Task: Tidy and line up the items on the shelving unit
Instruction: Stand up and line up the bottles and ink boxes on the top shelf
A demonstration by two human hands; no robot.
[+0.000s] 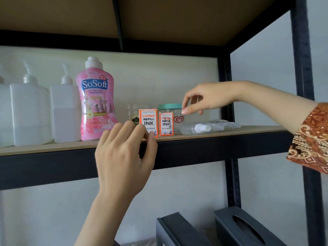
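On the shelf (195,134) the left hand (124,155) rests at the front edge, its thumb and forefinger pinching the lower left corner of the larger ink refill box (148,122), apparently to square it with the edge. The right hand (207,99) hovers above the teal-lidded clear jar (171,114), fingers loosely curled and spread, holding nothing; it looks set to take the jar by its lid or reach the bottle below.

Two ink refill boxes stand upright side by side at the front edge, the smaller ink refill box (166,123) just right of the larger and directly in front of the jar. A second, lidless glass jar (134,114) sits behind the larger box. One clear spray bottle (204,128) lies on its side toward the right end, likely next to be stood up. One pink detergent bottle (96,102) stands left of centre; beside it two white pump bottles (30,112) show whole, a third only partly at the left border.
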